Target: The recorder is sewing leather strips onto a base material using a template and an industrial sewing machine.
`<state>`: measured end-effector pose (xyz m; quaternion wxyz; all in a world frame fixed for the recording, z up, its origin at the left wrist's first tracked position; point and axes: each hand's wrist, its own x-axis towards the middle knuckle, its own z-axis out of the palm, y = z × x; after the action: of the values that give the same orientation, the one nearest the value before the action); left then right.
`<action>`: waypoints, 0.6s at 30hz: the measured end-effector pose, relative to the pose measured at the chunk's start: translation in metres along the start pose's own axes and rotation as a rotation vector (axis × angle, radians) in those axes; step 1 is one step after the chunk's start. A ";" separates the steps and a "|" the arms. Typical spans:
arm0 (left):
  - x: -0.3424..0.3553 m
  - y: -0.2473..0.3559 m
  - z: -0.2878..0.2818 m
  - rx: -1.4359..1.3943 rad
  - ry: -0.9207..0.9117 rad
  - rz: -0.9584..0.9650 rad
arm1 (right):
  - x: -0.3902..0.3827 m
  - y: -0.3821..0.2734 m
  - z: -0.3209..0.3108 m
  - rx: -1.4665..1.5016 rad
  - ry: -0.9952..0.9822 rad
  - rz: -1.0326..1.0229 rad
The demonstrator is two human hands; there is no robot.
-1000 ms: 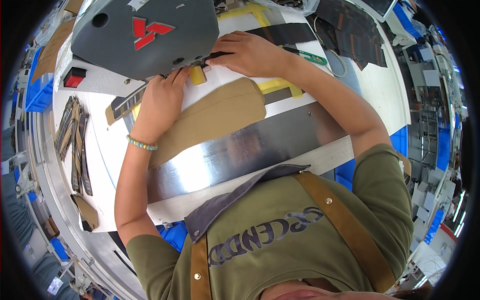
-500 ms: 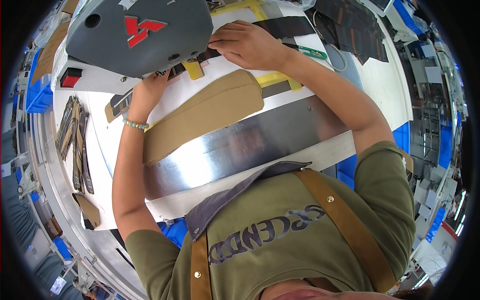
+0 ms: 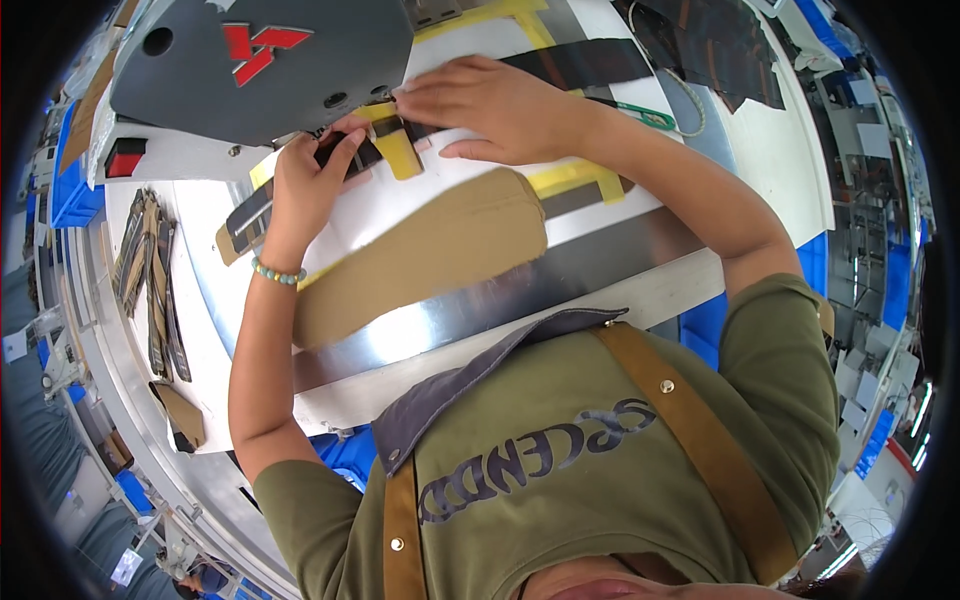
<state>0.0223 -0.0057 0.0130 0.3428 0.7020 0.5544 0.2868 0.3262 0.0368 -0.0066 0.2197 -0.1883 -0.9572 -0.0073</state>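
Under the front of a grey sewing machine head [image 3: 260,70], a dark fabric strip [image 3: 246,208] with a light stripe lies on the white work surface. My left hand [image 3: 308,180] pinches this strip between thumb and fingers, just left of a yellow tape guide [image 3: 400,156]. On the other side of the guide my right hand [image 3: 500,108] lies flat, its fingers stretched toward the machine and its thumb apart. Dark fabric shows beneath and beyond its fingers. Where the needle meets the cloth is hidden by the machine head. A brown fabric piece [image 3: 430,245] rests nearer to me.
Green-handled thread snips [image 3: 645,116] lie right of my right hand. Dark cut pieces [image 3: 715,50] are piled at the far right. Several striped strips [image 3: 155,285] hang together at the left. A metal plate [image 3: 400,330] runs along the front edge. Yellow tape [image 3: 575,182] marks the surface.
My right hand has flattened and its thumb has spread. The left hand's thumb and fingertips have come into sight from beside the machine. The whole view has shifted slightly.
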 end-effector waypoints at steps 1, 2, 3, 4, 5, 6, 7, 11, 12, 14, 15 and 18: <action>-0.006 0.003 0.000 0.036 -0.021 -0.004 | -0.003 -0.004 0.001 -0.062 0.001 0.107; -0.009 0.005 0.001 0.072 -0.042 -0.007 | -0.004 -0.005 0.001 -0.057 0.002 0.113; -0.012 0.007 0.005 -0.012 -0.026 -0.080 | -0.005 -0.005 0.000 -0.109 0.084 0.215; -0.015 0.010 0.007 -0.010 -0.032 -0.082 | -0.005 -0.005 -0.002 -0.161 0.166 0.317; -0.019 0.016 0.011 -0.092 -0.011 -0.129 | -0.006 -0.001 -0.006 -0.095 0.206 0.269; -0.020 0.023 0.014 -0.173 0.011 -0.174 | -0.006 0.002 -0.009 -0.093 0.207 0.275; -0.019 0.026 0.015 -0.171 0.005 -0.175 | -0.007 0.005 -0.010 0.039 0.138 0.170; -0.013 0.030 0.020 -0.151 0.044 -0.187 | -0.005 -0.001 -0.004 0.152 -0.001 0.030; -0.011 0.030 0.022 -0.147 0.065 -0.161 | -0.005 -0.002 -0.003 0.151 -0.008 0.006; -0.010 0.029 0.025 -0.136 0.080 -0.154 | -0.006 0.000 -0.004 0.142 0.007 -0.001; -0.008 0.029 0.026 -0.125 0.098 -0.144 | -0.006 0.001 -0.005 0.130 0.023 -0.010; -0.006 0.031 0.032 -0.123 0.120 -0.174 | -0.005 -0.002 -0.005 0.136 0.016 -0.025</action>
<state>0.0638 -0.0217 0.0186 0.3751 0.6107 0.6140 0.3308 0.3318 0.0330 -0.0045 0.2396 -0.1610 -0.9559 0.0537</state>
